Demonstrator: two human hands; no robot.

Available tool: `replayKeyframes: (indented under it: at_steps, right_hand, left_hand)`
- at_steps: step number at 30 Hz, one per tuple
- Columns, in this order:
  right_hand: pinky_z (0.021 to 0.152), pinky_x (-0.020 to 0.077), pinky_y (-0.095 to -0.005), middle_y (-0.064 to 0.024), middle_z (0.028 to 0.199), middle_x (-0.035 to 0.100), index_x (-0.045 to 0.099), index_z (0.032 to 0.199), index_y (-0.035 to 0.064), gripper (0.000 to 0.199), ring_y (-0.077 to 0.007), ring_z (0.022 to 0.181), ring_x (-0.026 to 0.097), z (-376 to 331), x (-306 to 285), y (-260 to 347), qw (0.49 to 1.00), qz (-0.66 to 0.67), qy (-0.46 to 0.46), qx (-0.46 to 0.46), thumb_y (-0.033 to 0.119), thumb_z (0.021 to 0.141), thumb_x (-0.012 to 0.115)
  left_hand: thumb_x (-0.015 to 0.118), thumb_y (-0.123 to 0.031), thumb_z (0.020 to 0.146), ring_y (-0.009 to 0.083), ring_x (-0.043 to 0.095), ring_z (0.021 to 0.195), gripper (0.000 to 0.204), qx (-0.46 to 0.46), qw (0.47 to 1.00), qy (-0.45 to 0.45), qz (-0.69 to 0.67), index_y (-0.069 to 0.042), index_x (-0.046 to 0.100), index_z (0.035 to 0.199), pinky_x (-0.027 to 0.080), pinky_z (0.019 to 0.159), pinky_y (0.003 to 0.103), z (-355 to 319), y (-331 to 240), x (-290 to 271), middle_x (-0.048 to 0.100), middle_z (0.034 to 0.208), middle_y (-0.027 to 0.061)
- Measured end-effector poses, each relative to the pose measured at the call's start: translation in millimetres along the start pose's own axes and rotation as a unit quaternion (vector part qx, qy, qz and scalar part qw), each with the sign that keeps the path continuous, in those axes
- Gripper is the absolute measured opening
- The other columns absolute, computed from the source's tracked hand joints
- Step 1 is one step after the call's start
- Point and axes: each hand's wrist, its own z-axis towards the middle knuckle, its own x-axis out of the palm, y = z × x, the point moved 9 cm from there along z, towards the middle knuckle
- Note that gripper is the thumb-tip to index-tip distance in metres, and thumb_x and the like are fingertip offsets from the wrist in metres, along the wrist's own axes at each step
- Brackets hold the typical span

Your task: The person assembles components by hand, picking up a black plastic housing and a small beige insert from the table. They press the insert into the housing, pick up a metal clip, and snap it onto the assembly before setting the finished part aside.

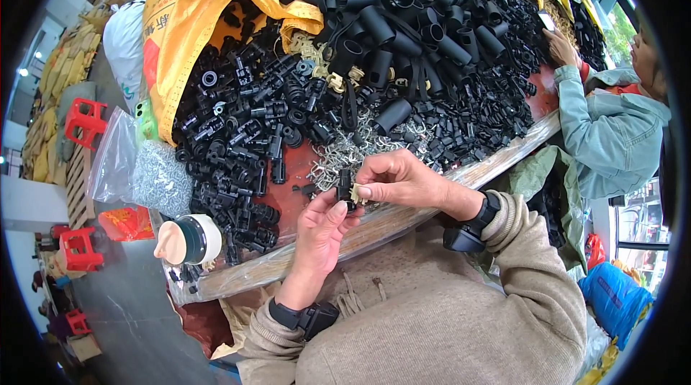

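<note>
One black part is pinched between thumb and fingers of the left hand, by the near table edge; the right hand pinches a cream piece against it. Beyond lie metal hooks; left, black fittings; far, black tubes.

And we're in what looks like a manual assembly workshop: black plastic parts heaped across one long worktable, small metal hooks scattered among them, a big yellow woven sack gaping open, a co-worker at the same table, red stools about, and we spot stacked sacks far left.
</note>
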Motion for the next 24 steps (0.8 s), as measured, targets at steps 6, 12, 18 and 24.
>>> replayKeyframes:
  at_steps: [6, 12, 18, 24]
  right_hand:
    - [0.052, 0.0389, -0.0173, 0.0046, 0.067, 0.054, 0.059, 0.082, 0.001, 0.017, -0.0003, 0.062, 0.046, 2.4, 3.8, 1.0, 1.0, 0.001, -0.001, -0.028, 0.018, 0.082, 0.061]
    - [0.06, 0.0407, -0.0188, 0.0011, 0.075, 0.055, 0.058, 0.085, -0.0005, 0.016, -0.0037, 0.07, 0.049, 2.8, 7.9, -2.7, 1.0, 0.004, 0.023, 0.016, 0.015, 0.082, 0.06]
    - [0.06, 0.0408, -0.0188, 0.0012, 0.075, 0.055, 0.057, 0.085, -0.0009, 0.016, -0.0035, 0.07, 0.049, 3.4, 8.8, -4.3, 0.999, 0.004, 0.028, 0.018, 0.015, 0.082, 0.06]
    - [0.06, 0.0406, -0.0187, 0.0017, 0.073, 0.055, 0.057, 0.084, -0.001, 0.017, -0.0029, 0.07, 0.048, 3.1, 8.7, -3.6, 0.999, -0.004, 0.027, 0.022, 0.015, 0.083, 0.06]
  left_hand:
    - [0.057, -0.011, 0.082, 0.0209, 0.061, 0.08, 0.026, -0.01, 1.0, 0.009, 0.003, -0.001, 0.051, 0.106, 0.052, 0.068, 0.027, 0.6, 2.3, -1.1, 0.06, 0.094, 0.0103]
    - [0.058, -0.011, 0.082, 0.0213, 0.061, 0.081, 0.026, -0.012, 1.0, 0.014, -0.006, -0.002, 0.051, 0.105, 0.051, 0.068, 0.028, 0.6, 3.0, -1.7, 0.06, 0.094, 0.0101]
    - [0.058, -0.011, 0.082, 0.0205, 0.061, 0.08, 0.026, -0.013, 1.0, 0.012, -0.006, -0.001, 0.051, 0.106, 0.051, 0.068, 0.028, 0.4, 3.1, -1.9, 0.06, 0.094, 0.0094]
    - [0.057, -0.011, 0.083, 0.0212, 0.061, 0.08, 0.024, -0.013, 1.0, 0.01, 0.0, -0.002, 0.051, 0.104, 0.051, 0.068, 0.029, 0.9, 3.6, -2.9, 0.06, 0.094, 0.0098]
